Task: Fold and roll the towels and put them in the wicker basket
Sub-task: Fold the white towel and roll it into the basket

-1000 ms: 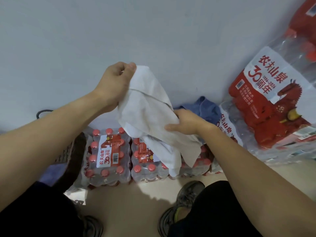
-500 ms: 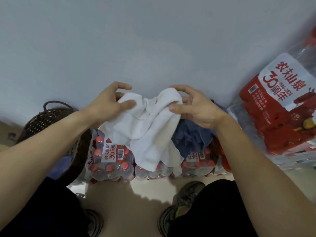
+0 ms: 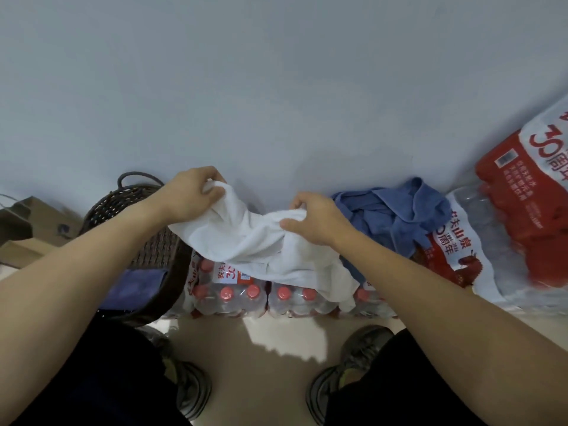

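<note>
Towel (image 3: 261, 241), white and soft with a fine terry nap, sags in loose folds between two hands. The left hand (image 3: 190, 195) pinches one bunched corner with curled fingers, held a little higher; the right hand (image 3: 316, 219) grips the opposite gathered edge, thumb pressed against the cloth. The towel's lower edge drapes over shrink-wrapped bottle packs (image 3: 239, 296), their round red caps showing through glossy clear film. Left of them stands the basket (image 3: 144, 241), dark woven wicker with a looped handle, a folded purple-blue cloth (image 3: 135, 287) inside it. A crumpled blue towel (image 3: 396, 216) lies heaped on the packs at right, beside a larger red-and-white pack (image 3: 522, 216). Cardboard box (image 3: 27, 226) at far left.
</note>
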A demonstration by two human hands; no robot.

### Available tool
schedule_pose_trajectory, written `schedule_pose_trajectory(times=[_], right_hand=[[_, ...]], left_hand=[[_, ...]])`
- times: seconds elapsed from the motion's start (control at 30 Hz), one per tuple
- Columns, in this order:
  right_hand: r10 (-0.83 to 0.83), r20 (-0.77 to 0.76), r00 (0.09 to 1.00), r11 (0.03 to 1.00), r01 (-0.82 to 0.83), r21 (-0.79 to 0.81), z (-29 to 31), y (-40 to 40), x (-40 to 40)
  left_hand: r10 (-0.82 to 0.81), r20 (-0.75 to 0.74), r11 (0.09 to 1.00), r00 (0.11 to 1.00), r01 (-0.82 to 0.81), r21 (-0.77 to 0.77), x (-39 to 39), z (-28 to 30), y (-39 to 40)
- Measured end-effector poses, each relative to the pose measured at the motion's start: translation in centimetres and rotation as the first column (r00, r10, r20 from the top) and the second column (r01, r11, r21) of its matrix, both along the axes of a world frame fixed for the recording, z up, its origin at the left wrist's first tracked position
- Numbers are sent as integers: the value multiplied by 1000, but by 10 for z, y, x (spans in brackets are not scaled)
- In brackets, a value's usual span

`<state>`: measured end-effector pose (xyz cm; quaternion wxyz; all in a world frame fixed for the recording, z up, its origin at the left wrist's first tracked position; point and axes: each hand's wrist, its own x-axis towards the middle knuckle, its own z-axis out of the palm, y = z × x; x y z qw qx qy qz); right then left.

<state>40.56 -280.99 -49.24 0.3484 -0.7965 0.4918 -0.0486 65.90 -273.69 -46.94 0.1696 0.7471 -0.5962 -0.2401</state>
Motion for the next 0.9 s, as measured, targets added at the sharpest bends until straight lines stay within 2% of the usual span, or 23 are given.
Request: schedule_pose_trajectory(times=[0.07,0.13,0.23,0.3,0.33,0.4,0.43,0.5,0.6,0.7,0.83,0.9], right_hand=[[124,-254,959,992,-120,33,-6,-8,-5],[183,-444,877,983,-174,62,-12,-18,-13],[128,-599,790,991,-123,50,-20,-28,-23],[98,-617,781,994,-112,16,-21,-28,-20],[105,-547,830,992,-129,-5,-20,-27,-16],[135,-191,972,990,-125,60,-13,-14,-2],[141,18,990,976,-142,167,-5,-3,8],[152,248,957,941,-217,261,5,15,25],[55,350,935,965,-140,222,9,23,34],[-23,395,919,953,-100,287,17,14,28],[10,376,927,919,-157,362,28,3,16],[25,321,947,904,-158,397,35,-7,4]], left_hand=[[85,49,995,995,-87,39,14,-4,0],[139,66,985,988,-145,98,24,-5,1],[180,3,978,984,-179,108,20,-5,2],[214,-146,974,966,-200,108,7,-3,5],[234,-250,969,939,-206,134,-1,0,8],[226,-414,968,881,-155,199,-16,6,14],[198,-468,970,862,-104,218,-22,8,17],[124,-547,976,828,-1,220,-31,11,20],[25,-630,977,776,116,181,-35,14,22],[-7,-696,980,718,142,136,-31,15,25],[-103,-577,978,810,187,87,-29,14,24],[-149,-458,960,876,240,147,-27,11,23]])
